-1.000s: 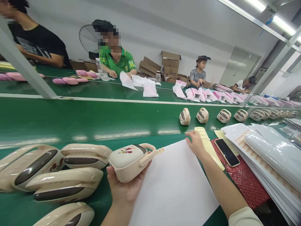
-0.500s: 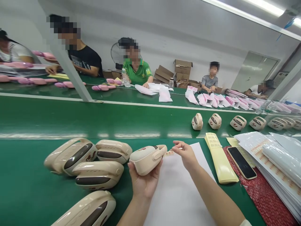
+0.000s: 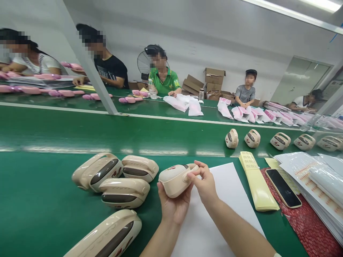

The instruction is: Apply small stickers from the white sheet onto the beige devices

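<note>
My left hand [image 3: 174, 203] holds a cream rounded device [image 3: 175, 180] from below, its handle toward the right. The fingers of my right hand [image 3: 202, 180] are closed on the device's handle end, thumb pressed near the round hinge. Any small item under those fingertips is hidden. Left of my hands, several similar cream devices [image 3: 125, 192] with dark windows rest on the green table [image 3: 40, 200]. Beneath my forearms lies a white sheet [image 3: 225, 221].
Yellow sticker strips [image 3: 257, 189], a phone [image 3: 282, 188] on red bubble wrap [image 3: 313, 228] and stacked white sheets [image 3: 316, 178] lie at right. More cream devices [image 3: 280, 141] line the green belt [image 3: 160, 137]. People sit across it, beside pink items and white bags.
My right hand has moved left from beside the device onto its handle end. The view has shifted, so the table items appear farther right.
</note>
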`<state>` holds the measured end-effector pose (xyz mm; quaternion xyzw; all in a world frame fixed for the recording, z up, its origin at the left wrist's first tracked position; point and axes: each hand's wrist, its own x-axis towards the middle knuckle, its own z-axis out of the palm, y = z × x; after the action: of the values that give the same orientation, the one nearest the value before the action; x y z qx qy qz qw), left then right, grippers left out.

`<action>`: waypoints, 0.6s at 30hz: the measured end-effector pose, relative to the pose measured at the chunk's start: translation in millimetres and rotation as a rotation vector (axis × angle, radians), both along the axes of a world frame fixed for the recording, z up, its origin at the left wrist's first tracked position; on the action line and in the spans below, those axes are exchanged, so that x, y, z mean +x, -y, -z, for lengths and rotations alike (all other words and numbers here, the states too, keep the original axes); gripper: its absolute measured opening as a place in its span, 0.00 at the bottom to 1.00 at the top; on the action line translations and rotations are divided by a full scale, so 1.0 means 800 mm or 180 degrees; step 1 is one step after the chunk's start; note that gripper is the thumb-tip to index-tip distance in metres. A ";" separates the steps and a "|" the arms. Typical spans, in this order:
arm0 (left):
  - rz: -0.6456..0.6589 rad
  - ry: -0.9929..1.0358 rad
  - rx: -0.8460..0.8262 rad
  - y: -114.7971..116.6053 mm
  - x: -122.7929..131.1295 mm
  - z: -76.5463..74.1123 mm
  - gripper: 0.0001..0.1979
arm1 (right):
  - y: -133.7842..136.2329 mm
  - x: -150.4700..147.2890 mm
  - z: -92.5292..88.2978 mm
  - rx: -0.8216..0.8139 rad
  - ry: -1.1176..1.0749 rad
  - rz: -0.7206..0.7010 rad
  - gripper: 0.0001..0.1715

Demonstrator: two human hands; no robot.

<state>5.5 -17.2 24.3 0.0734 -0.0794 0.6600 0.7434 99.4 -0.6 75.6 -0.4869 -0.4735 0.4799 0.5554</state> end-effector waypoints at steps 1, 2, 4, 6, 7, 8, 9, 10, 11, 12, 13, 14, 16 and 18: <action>-0.0013 -0.0010 -0.0027 0.000 0.000 -0.001 0.17 | 0.000 0.000 0.000 0.0043 0.0018 0.0014 0.07; -0.0037 -0.0035 -0.0041 0.001 0.001 -0.001 0.17 | 0.000 0.000 0.001 0.0089 0.0041 0.0032 0.07; -0.0085 -0.0087 -0.0024 0.001 0.001 -0.001 0.16 | 0.000 -0.001 0.002 0.0185 0.0104 0.0073 0.07; -0.0098 -0.0098 -0.0006 0.000 0.001 0.000 0.16 | 0.000 -0.001 0.003 0.0279 0.0157 0.0091 0.07; -0.0088 -0.0087 -0.0002 0.000 0.001 0.001 0.16 | -0.001 -0.001 0.004 0.0314 0.0169 0.0087 0.07; -0.0076 -0.0070 -0.0001 0.000 0.001 0.002 0.16 | -0.001 -0.001 0.005 0.0340 0.0171 0.0077 0.07; -0.0062 -0.0054 0.0005 -0.001 0.001 0.003 0.16 | -0.001 0.000 0.006 0.0360 0.0167 0.0069 0.07; -0.0048 -0.0048 0.0018 -0.001 0.001 0.003 0.17 | -0.002 0.001 0.007 0.0377 0.0165 0.0062 0.07; -0.0045 -0.0046 0.0040 -0.001 0.001 0.004 0.17 | -0.002 0.001 0.008 0.0391 0.0167 0.0053 0.07; -0.0045 -0.0052 0.0061 -0.001 0.000 0.004 0.18 | -0.003 0.002 0.009 0.0403 0.0174 0.0043 0.07; -0.0045 -0.0063 0.0083 -0.001 0.000 0.005 0.18 | -0.003 0.003 0.010 0.0413 0.0184 0.0024 0.07; -0.0046 -0.0072 0.0100 -0.001 0.000 0.004 0.18 | -0.004 0.003 0.010 0.0422 0.0188 -0.0001 0.07; -0.0031 -0.0068 0.0111 -0.001 -0.001 0.004 0.18 | -0.005 0.004 0.011 0.0437 0.0184 -0.0063 0.07; 0.0042 -0.0049 0.0088 0.000 -0.001 0.003 0.18 | -0.005 0.005 0.010 0.0461 0.0207 -0.0106 0.07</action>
<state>4.5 -17.3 22.2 0.0882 -0.0834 0.6533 0.7473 103.3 3.8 67.9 -0.4528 -0.5328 0.4375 0.5655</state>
